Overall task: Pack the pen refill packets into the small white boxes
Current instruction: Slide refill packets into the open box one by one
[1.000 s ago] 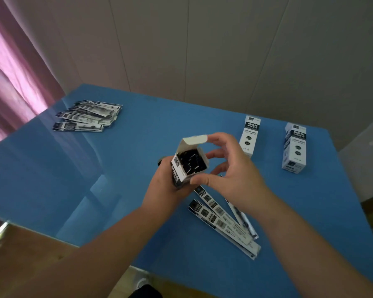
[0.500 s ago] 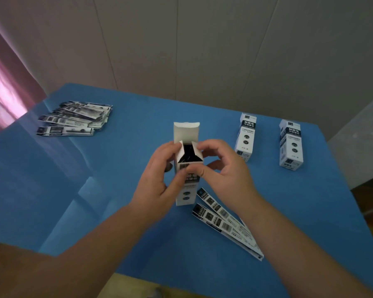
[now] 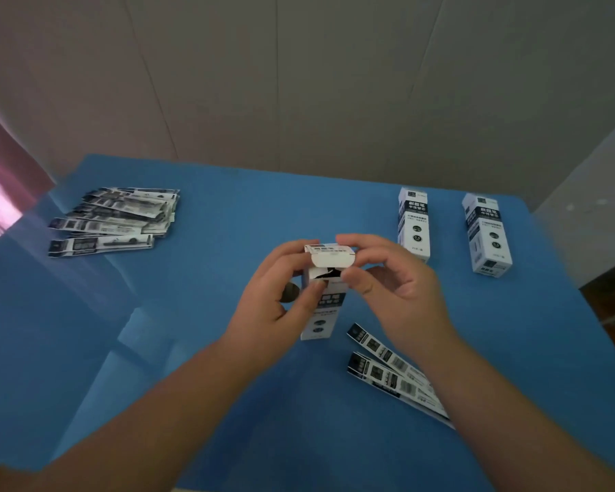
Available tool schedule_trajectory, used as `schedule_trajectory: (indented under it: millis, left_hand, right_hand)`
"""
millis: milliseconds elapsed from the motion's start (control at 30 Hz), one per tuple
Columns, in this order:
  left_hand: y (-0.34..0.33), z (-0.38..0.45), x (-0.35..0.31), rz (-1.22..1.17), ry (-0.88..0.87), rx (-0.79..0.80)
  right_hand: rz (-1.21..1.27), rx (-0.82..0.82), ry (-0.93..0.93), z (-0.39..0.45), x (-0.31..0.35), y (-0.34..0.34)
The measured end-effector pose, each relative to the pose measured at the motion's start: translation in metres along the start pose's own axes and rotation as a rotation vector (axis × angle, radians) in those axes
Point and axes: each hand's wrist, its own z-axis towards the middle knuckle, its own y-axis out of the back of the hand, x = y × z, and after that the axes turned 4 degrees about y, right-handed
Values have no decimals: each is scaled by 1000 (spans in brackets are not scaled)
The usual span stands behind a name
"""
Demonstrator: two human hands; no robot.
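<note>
While your left hand [image 3: 274, 307] keeps its grip clamped around the upright small white box [image 3: 323, 303] on the blue counter [image 3: 228, 314], your right hand [image 3: 391, 292] pinches the top flap [image 3: 330, 256], folded over but not tucked. A dark gap shows under the flap; its tongue looks to be outside the mouth, though your fingers hide the edge. Push down now and the tongue may crumple against the packets inside, or the box may tip. Two loose refill packets [image 3: 387, 367] lie just beside your right wrist, a pile of packets [image 3: 118, 216] sits far left, and two closed boxes [image 3: 414, 225] stand at the back right.
</note>
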Motion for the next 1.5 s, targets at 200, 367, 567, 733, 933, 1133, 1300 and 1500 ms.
schedule_trajectory:
  millis: [200, 367, 567, 733, 933, 1133, 1300, 1500]
  left_hand:
    - [3, 2, 3, -30, 33, 7]
    - [0, 5, -6, -282, 62, -30]
    - [-4, 8, -7, -212, 0, -27]
    - [-7, 6, -5, -143, 0, -56]
    - [-5, 3, -6, -145, 23, -53]
    - [-6, 7, -19, -212, 111, -66]
    - [-9, 8, -24, -231, 129, -63]
    - [-10, 5, -21, -200, 117, -80]
  right_hand:
    - [87, -132, -48, -1, 3, -10]
    - [76, -155, -77, -3, 6, -11]
    - [55, -118, -97, -3, 5, -7]
    - [4, -57, -81, -1, 2, -2]
    - [-40, 21, -13, 0, -1, -1]
    - [-85, 38, -6, 6, -1, 1]
    - [9, -31, -150, 0, 4, -4]
    - [-28, -108, -192, -3, 13, -10]
